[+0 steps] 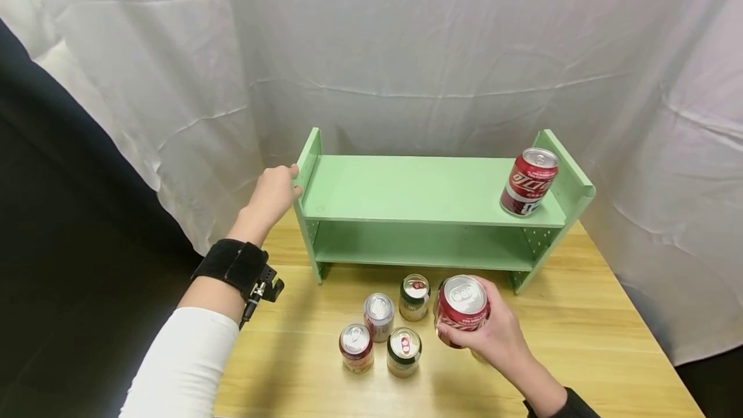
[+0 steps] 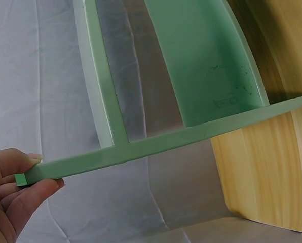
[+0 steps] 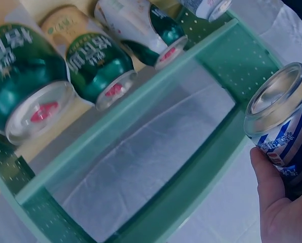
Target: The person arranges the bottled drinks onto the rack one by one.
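**Can upright in the right hand, shelf up and ahead of it**

The right hand (image 1: 493, 334) has its fingers and thumb curled round a red can (image 1: 461, 310), gripping it by the side wall; the can's long axis stands close to vertical, pull-tab top facing up, and whether its base is clear of the wooden table (image 1: 580, 340) cannot be told; just to the left of that grip stand four smaller cans (image 1: 383, 334) in a loose cluster, upright and near one another, none touched by either hand; beyond the grip, away from the person, rises the green shelf (image 1: 418, 189), its lower tier directly ahead of the held can and its top board higher and farther; on that top board, at its right end and well beyond the grip, a second red can (image 1: 529, 181) stands beside the side panel; farthest to the left, the left hand (image 1: 273, 195) pinches the shelf's left side panel between thumb and fingers, well apart from the held can; so the right hand is the nearer one to every can
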A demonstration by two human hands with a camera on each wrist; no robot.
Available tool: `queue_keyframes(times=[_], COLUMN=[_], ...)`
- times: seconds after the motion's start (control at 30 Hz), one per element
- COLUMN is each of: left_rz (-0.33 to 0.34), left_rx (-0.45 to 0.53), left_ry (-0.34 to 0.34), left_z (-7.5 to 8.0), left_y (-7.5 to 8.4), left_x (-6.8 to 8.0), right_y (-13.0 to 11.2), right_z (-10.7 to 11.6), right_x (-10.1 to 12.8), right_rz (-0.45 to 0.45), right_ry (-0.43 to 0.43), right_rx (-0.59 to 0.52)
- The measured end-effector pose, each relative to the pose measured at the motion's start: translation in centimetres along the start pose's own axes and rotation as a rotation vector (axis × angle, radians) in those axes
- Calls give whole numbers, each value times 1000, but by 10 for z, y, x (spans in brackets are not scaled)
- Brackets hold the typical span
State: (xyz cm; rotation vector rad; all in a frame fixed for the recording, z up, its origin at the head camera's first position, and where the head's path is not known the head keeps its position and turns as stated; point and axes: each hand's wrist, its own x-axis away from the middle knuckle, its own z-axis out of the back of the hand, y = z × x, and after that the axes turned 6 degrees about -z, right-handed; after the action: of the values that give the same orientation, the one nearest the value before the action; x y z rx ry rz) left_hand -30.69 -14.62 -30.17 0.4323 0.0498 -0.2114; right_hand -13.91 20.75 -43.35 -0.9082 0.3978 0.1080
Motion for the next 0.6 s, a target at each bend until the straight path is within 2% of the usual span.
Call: queue_keyframes(times=[0.4,0.6], left_rz=[-23,-20], left_rx=[-3,-6], left_ry=[20,-9], left_z=[5,2], left_y=[0,0], left_x=[-4,-2], right_y=[-10,-9], right_z=[19,22], right_x=[-23,-25], right_rz=[1,-40], right_ry=[23,28], right_rx=[-17,-11])
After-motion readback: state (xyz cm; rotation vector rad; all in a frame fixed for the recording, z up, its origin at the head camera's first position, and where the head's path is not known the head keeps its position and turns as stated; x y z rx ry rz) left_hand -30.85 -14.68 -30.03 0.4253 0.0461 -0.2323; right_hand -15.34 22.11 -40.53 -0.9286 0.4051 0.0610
